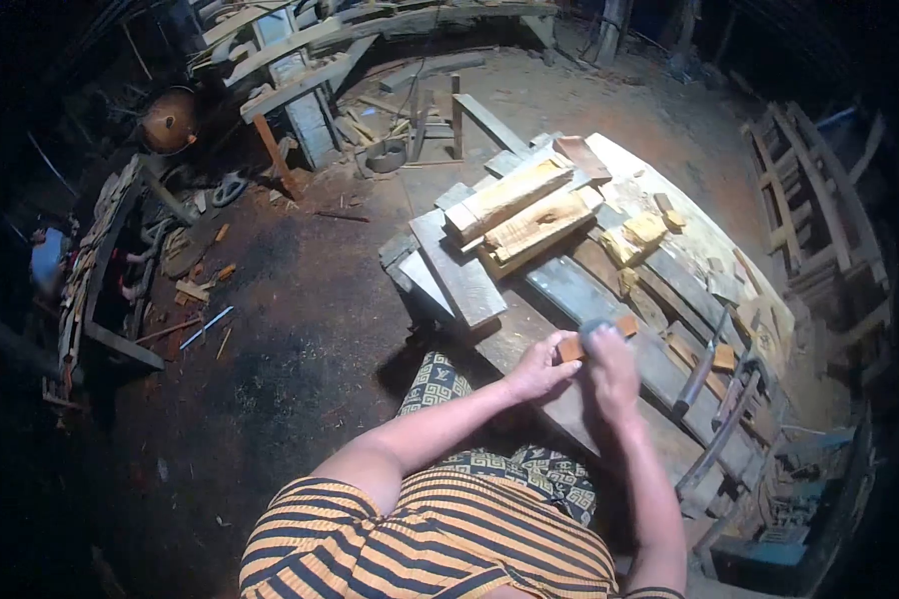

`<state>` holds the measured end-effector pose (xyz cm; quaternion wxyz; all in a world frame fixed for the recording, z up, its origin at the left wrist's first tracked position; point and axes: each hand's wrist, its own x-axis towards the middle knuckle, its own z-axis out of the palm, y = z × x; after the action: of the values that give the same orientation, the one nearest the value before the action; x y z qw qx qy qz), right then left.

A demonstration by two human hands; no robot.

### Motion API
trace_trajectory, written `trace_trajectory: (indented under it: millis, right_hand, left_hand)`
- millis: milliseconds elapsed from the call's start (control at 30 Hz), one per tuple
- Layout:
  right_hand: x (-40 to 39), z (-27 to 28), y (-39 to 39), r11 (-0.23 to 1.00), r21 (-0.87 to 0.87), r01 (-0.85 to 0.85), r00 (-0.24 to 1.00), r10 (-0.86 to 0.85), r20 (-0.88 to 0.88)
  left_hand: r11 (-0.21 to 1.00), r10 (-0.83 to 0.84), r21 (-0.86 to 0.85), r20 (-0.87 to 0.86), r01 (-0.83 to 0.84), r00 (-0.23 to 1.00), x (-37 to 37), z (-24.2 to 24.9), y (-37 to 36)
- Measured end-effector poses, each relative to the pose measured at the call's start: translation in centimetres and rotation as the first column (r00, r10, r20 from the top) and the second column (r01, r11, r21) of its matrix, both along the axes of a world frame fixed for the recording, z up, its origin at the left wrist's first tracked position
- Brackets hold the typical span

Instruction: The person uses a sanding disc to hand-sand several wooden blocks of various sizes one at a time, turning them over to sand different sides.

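Observation:
Over the near edge of the workbench, my left hand [544, 368] grips one end of a small orange-brown wooden block [570, 349]. My right hand [613, 374] is closed around a dark grey rounded piece [596, 327], whose exact kind I cannot make out. That grey piece is against the block, covering its middle, and the block's far end shows beyond my right fingers. Just past both hands lies a long grey board [584, 287]. To the right of my right hand rests a dark long-bladed tool [697, 379].
Two pale squared timbers [524, 210] lie on stacked boards at the bench's far end. Yellowish wood chunks [637, 238] sit beyond the hands. A curved dark blade [719, 439] lies at right. Wooden racks [829, 200] stand farther right; scraps litter the left floor.

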<state>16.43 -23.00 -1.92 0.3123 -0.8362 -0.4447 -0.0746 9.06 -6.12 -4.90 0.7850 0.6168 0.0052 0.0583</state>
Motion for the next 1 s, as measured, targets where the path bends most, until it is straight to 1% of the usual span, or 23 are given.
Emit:
trace_trajectory:
  millis: [67, 100, 133, 167, 200, 267, 333, 367, 400, 467, 500, 533, 567, 600, 667, 700, 733, 800, 833, 867, 933, 967, 1000]
  right_hand:
    - [4.2, -1.5, -1.1, 0.976, 0.022, 0.217, 0.969, -0.213, -0.129]
    - [5.2, -0.4, -1.3, 0.964, 0.012, 0.265, 0.946, -0.258, -0.198]
    - [6.2, -0.7, -1.0, 0.931, 0.161, 0.327, 0.861, -0.224, -0.458]
    - [6.6, -1.1, -1.0, 0.927, 0.168, 0.334, 0.878, -0.242, -0.412]
    - [6.1, -0.5, -0.8, 0.925, 0.17, 0.339, 0.892, -0.259, -0.37]
    - [3.9, 0.3, 0.1, 0.953, 0.128, 0.273, 0.953, -0.251, -0.17]
    - [0.7, 0.8, 0.6, 0.989, 0.047, 0.139, 0.986, -0.135, -0.097]
    - [-1.1, 2.0, 1.0, 0.999, 0.019, 0.046, 0.993, -0.044, -0.11]
    - [-2.1, 2.8, 1.2, 0.999, -0.012, -0.042, 0.991, 0.04, -0.126]
    - [-1.8, 3.2, 1.1, 0.992, 0.014, -0.124, 0.984, 0.125, -0.13]
    - [-1.4, 3.3, 0.8, 0.98, 0.034, -0.196, 0.971, 0.199, -0.131]
    - [0.1, 3.0, 0.7, 0.99, -0.007, -0.144, 0.989, 0.143, -0.025]
    - [1.7, 2.1, 0.4, 1.0, -0.01, -0.024, 0.999, 0.024, -0.044]
    - [3.3, 1.2, 0.2, 0.996, -0.014, 0.092, 0.994, -0.093, -0.062]
    - [5.6, 0.2, 0.0, 0.993, 0.021, 0.114, 0.98, -0.109, -0.169]
    - [5.9, 0.6, 0.3, 0.995, -0.03, 0.099, 0.984, -0.102, -0.147]
    - [5.7, 0.4, 0.6, 0.995, -0.03, 0.098, 0.984, -0.102, -0.149]
    - [5.2, 0.1, 1.5, 0.981, -0.025, 0.19, 0.974, -0.192, -0.117]
    - [4.7, 0.3, 1.8, 0.979, -0.049, 0.199, 0.972, -0.204, -0.118]
    - [3.9, 0.0, 2.0, 0.987, -0.024, 0.162, 0.981, -0.164, -0.107]
    - [1.1, 0.8, 2.6, 0.996, 0.07, -0.062, 0.988, 0.071, -0.14]
    - [-1.2, 2.3, 3.2, 0.99, 0.063, -0.128, 0.978, 0.136, -0.16]
    - [-2.7, 3.5, 3.6, 0.98, 0.056, -0.192, 0.964, 0.199, -0.178]
  left_hand:
    - [1.0, -0.013, 0.004, -0.105, 0.013, 0.994, -0.7, 2.1, 0.1]
    - [0.999, -0.004, -0.038, -0.095, 0.001, 0.995, -0.4, 1.6, 0.0]
    - [0.997, 0.012, -0.076, -0.086, -0.019, 0.996, -0.3, 1.7, -0.2]
    - [0.992, 0.034, -0.117, -0.112, -0.047, 0.993, -0.3, 1.7, -0.3]
    - [0.995, 0.074, -0.051, -0.157, -0.083, 0.985, -0.2, 1.6, -0.3]
    - [0.992, 0.026, -0.119, -0.189, -0.049, 0.982, -0.1, 1.4, -0.2]
    - [0.982, 0.007, -0.185, -0.181, -0.041, 0.983, 0.0, 1.1, -0.2]
    - [0.996, 0.06, -0.068, -0.089, -0.066, 0.994, 0.8, -1.1, -0.3]
    - [0.989, 0.023, -0.144, 0.004, -0.023, 1.0, 0.7, -1.8, 0.0]
    - [0.965, 0.233, 0.052, 0.288, -0.258, 0.929, 0.3, 0.8, -0.8]
    - [0.965, 0.233, 0.051, 0.288, -0.258, 0.929, 0.2, 1.3, -0.6]
    - [0.99, 0.139, -0.016, 0.059, -0.138, 0.989, -0.1, 1.6, -0.3]
    - [0.993, 0.018, -0.108, -0.161, -0.036, 0.987, -0.3, 1.8, -0.1]
    - [0.993, 0.024, -0.111, -0.158, -0.041, 0.987, -0.2, 1.7, -0.2]
    - [0.999, 0.037, -0.015, -0.161, -0.04, 0.986, 0.0, 1.3, -0.2]
    - [0.996, 0.075, 0.063, -0.187, -0.064, 0.98, 0.0, 1.8, -0.2]
    - [0.996, 0.076, 0.063, -0.189, -0.065, 0.979, -0.1, 1.5, -0.5]
    - [0.98, 0.197, -0.017, -0.081, -0.199, 0.977, 0.1, 1.3, -1.2]
    - [0.98, 0.195, -0.018, -0.079, -0.197, 0.978, 0.1, 1.4, -1.2]
    - [0.978, 0.207, 0.05, -0.056, -0.205, 0.977, -0.2, 1.4, -1.0]
    - [0.971, 0.215, 0.119, -0.038, -0.21, 0.976, 0.2, 0.3, -0.7]
    - [0.884, 0.324, 0.255, 0.27, -0.392, 0.907, 1.3, -1.7, -0.6]
    - [0.828, 0.331, 0.315, 0.395, -0.464, 0.857, 1.5, -1.8, -0.5]
